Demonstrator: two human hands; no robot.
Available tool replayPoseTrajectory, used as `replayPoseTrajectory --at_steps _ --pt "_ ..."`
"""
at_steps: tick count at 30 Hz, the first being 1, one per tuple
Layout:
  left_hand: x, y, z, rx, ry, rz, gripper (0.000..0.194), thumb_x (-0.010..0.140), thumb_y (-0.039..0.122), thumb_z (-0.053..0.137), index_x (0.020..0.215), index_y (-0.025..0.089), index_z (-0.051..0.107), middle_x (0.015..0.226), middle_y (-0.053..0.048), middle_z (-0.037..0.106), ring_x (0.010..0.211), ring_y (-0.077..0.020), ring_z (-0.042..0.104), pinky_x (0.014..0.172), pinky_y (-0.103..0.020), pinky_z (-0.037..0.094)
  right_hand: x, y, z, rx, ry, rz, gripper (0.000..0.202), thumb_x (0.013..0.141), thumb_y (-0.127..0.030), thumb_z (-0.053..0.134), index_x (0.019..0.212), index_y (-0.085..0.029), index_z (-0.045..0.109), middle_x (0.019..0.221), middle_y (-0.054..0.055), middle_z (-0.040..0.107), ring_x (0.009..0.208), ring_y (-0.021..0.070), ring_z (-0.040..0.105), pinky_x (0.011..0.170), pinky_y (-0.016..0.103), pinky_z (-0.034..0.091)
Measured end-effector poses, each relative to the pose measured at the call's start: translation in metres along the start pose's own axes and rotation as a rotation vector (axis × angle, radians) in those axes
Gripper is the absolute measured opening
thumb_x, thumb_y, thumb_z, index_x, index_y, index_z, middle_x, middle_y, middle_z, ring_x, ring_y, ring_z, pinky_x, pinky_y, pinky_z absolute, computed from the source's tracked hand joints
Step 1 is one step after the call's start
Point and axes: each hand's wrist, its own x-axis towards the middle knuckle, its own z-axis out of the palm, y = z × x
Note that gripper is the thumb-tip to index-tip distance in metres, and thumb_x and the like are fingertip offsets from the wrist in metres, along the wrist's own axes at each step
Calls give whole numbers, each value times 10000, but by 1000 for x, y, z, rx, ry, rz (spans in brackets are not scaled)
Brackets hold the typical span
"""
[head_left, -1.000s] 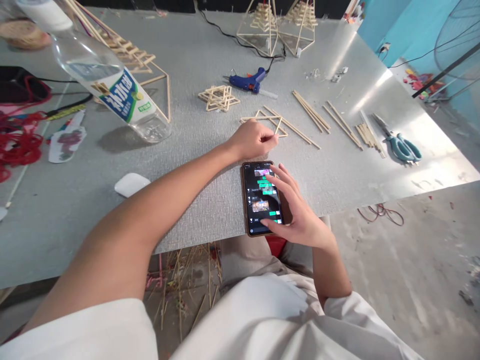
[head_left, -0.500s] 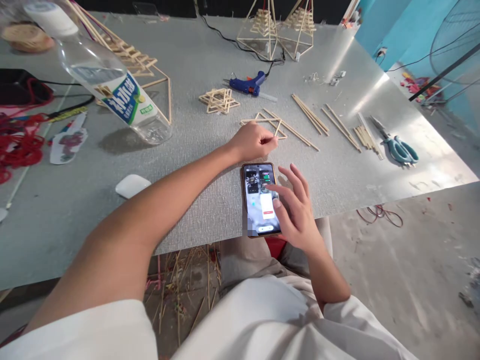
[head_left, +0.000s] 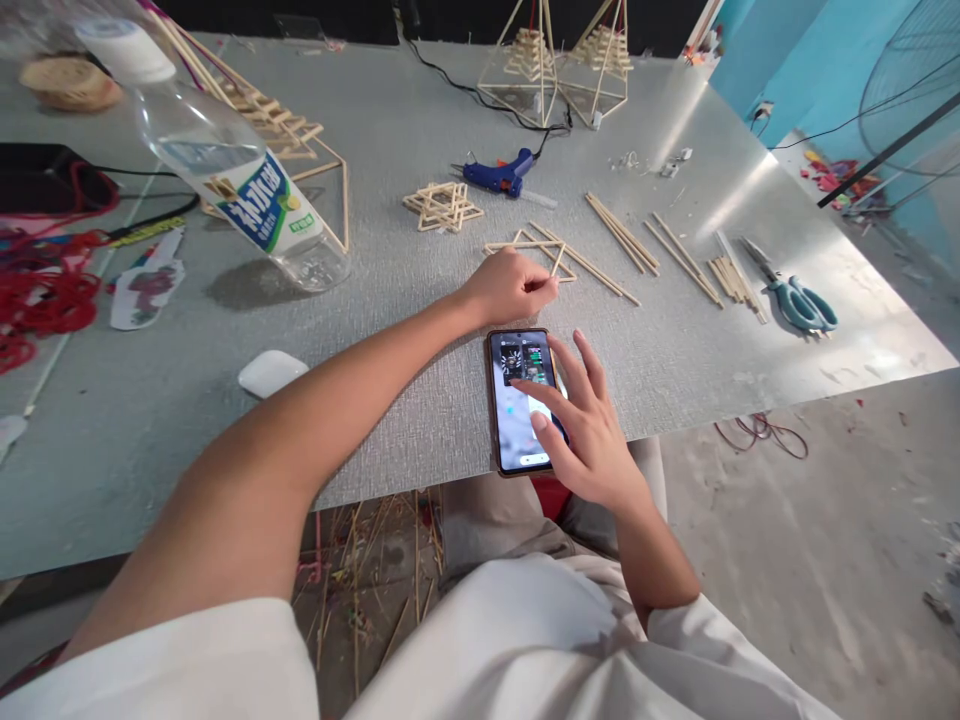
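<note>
Grey textured desk supports 1 smartphone, lying face up at the front edge with its screen lit. Right hand: grip apart, fingers spread over the screen, nothing clamped. Step in hand, by judgement: touch input at the app-card display; accurate input calls for 1 light fingertip contact without shifting the smartphone. Left hand: grip together, fingers curled at the near side of the wooden stick frame; whether a stick end is pinched, cannot tell. Beyond the frame: 1 star-shaped stick lattice and 1 blue hot-glue gun. Outward to the right: loose wooden sticks and 1 pair of scissors. Outward to the left: 1 clear plastic bottle, upright.
</note>
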Motion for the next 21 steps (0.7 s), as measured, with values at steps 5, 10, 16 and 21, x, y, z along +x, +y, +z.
replayPoseTrajectory --at_steps 5,10,16,21 --pt "-1 2 0 -2 9 17 562 1026 281 553 511 222 338 551 56 252 566 -122 276 698 -365 227 -1 1 -8 95 40 -9 408 1202 -429 424 1438 -306 733 1814 63 474 1796 382 231 1421 734 324" --pt "-1 1 0 -5 11 15 552 1031 248 578 496 233 442 543 67 256 569 -117 267 714 -351 271 -6 5 -10 210 98 -23 451 1205 -400 423 1120 -300 855 1768 -12 556 1766 369 326 1427 691 351" --pt "-1 -1 2 -12 21 14 549 1027 231 593 494 223 462 545 80 236 572 -131 269 737 -357 287 -8 8 -5 266 196 -51 557 1195 -380 440 877 -316 893 1683 -62 650 1707 363 442 1410 686 401" --pt "-1 1 1 -10 25 18 544 1014 200 609 495 199 445 553 97 206 562 -124 249 734 -349 262 -7 8 -3 215 241 -60 600 1182 -402 436 800 -314 890 1606 -36 711 1652 369 518 1357 701 486"
